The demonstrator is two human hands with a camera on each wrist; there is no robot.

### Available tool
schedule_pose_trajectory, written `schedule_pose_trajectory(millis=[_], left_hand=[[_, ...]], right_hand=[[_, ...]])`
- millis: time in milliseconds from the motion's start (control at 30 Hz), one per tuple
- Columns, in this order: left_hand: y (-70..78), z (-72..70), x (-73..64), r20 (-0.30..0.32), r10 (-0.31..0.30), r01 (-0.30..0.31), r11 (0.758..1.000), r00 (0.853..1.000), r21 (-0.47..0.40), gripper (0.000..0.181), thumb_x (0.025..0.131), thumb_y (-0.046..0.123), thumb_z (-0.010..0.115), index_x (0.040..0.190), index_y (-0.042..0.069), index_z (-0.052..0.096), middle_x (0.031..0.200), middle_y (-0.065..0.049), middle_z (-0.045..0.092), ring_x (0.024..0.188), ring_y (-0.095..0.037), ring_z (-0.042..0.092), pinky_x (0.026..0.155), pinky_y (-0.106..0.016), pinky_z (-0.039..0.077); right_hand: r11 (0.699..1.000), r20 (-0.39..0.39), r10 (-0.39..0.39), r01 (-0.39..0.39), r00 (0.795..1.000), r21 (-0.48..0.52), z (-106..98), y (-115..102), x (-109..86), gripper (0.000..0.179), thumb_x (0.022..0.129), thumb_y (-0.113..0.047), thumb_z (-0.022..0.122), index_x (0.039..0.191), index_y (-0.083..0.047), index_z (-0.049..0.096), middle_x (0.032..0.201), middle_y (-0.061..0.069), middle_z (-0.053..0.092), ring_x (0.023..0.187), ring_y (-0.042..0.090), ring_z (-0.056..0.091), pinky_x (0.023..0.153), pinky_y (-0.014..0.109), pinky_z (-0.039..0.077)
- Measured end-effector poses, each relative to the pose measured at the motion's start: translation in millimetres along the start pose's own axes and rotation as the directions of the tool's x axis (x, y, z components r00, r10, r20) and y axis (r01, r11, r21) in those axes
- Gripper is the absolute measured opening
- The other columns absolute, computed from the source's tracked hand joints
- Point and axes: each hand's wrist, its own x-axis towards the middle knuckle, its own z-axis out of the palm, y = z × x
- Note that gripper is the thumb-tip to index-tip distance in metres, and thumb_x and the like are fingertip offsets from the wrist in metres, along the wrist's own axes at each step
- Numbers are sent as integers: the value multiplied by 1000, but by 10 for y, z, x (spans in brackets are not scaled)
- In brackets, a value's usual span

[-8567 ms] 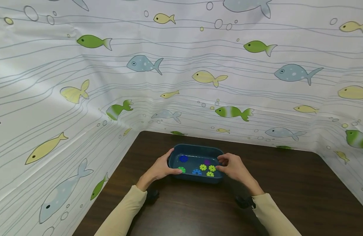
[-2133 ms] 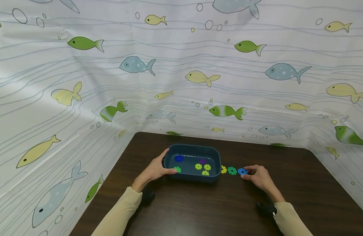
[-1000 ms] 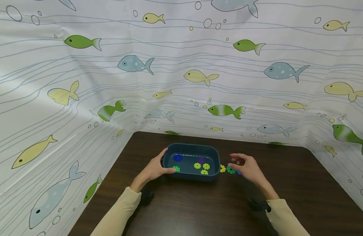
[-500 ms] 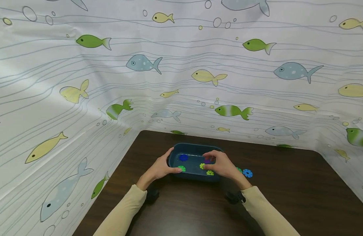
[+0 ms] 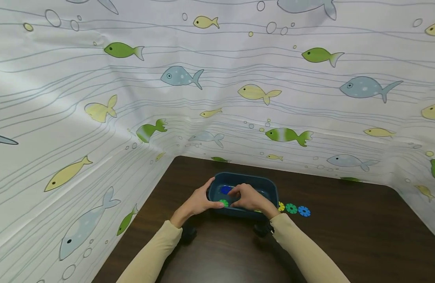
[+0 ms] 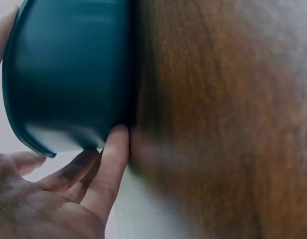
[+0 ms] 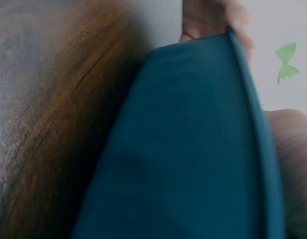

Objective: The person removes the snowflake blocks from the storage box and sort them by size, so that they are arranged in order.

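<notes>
A dark teal plastic tub stands on the table. My left hand grips its left end, with the thumb over the front rim and fingertips against the outer wall in the left wrist view. My right hand reaches over the front rim into the tub, thumb and forefinger apart, nothing visible between them. Near its fingertips lie a dark blue snowflake-shaped plastic disc and a green disc. The hand hides most other discs in the tub. The right wrist view mostly shows the tub's outer wall.
Right of the tub, a yellow disc, a darker green disc and a blue disc lie in a row on the dark wooden table. A fish-patterned sheet walls the back and sides.
The blue disc, in the tub at first, now lies at the row's right end. My right hand let it go and moved left into the tub. The left hand keeps its grip.
</notes>
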Motion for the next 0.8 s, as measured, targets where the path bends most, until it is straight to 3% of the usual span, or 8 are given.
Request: schedule_pose_trajectory(millis=[533,800], left_hand=[[-28,-6,4,13,11,-11,1000,1000,-14,117,89,50,88,176,14,19,163,-24,54,137,-36,64,119,-60,53],[-15,-22,2,16,11,-10,1000,1000,-23,118,88,49,89,176,15,19,164,-24,53,139,-37,63,119,-60,52]], right_hand=[[998,129,-58,60,990,-15,171,8,263,35,91,0,85,125,3,79,118,18,82,94,21,77,90,40,69],[999,133,-46,48,990,-15,194,23,317,30,90,0,86,119,1,82,115,17,82,92,22,79,87,40,69]])
